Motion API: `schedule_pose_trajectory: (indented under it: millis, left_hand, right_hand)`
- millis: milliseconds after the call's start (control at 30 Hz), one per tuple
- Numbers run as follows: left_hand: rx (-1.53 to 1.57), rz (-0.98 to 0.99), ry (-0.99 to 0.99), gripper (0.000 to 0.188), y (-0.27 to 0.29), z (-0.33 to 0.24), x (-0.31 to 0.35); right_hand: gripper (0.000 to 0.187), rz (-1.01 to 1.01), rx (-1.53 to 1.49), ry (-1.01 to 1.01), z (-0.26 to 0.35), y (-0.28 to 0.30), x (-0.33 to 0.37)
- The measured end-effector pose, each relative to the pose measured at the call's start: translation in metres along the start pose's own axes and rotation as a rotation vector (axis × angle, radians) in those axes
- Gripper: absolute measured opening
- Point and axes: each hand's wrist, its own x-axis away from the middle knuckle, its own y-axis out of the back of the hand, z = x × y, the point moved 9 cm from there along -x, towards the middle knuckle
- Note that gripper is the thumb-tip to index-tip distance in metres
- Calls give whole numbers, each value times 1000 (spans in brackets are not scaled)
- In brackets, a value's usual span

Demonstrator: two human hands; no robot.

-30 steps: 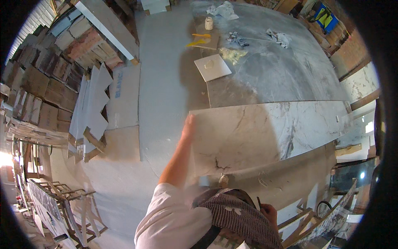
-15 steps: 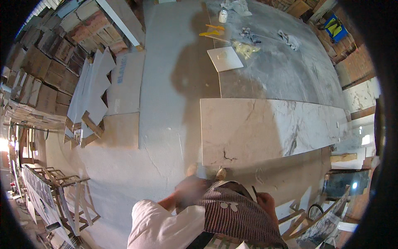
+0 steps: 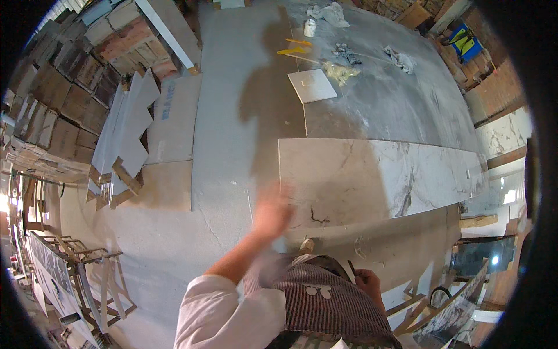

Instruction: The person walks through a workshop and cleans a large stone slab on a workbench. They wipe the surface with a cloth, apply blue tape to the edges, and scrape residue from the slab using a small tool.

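A long marble-patterned slab [image 3: 325, 174], pale with dark veins, lies across in front of me. My left hand [image 3: 274, 209] is stretched forward over the slab's left end, smeared by motion. Whether it touches the slab, or how its fingers are set, I cannot make out. Close to my apron's right side, my right hand [image 3: 367, 281] is closed round a thin dark stick-like tool [image 3: 351, 267] that points up and forward. The tool's exact kind does not show. My striped apron [image 3: 325, 302] fills the lower middle.
Beyond the slab, a grey work surface [image 3: 401, 99] carries a white square tile [image 3: 312, 86], yellow tools [image 3: 292, 51], a white can [image 3: 310, 28] and rags [image 3: 400, 59]. Stacked boxes [image 3: 64, 87] and leaning white panels [image 3: 131, 122] stand left. A metal-framed stand [image 3: 99, 285] is lower left.
My left hand has swung from in front of my apron forward over the slab's left end. My right hand stays at the apron's side, still with the dark tool.
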Motion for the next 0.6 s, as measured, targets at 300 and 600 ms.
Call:
schedule_pose_trajectory:
  millis: [300,600]
  left_hand:
    - [-194,411,-311,71,-83,-112,-50]
    - [379,176,856,77,-33,186,-130]
  right_hand:
    - [23,-115,-54,-116,-16,6,27]
    - [18,-194,-144,-138,-31,8,58]
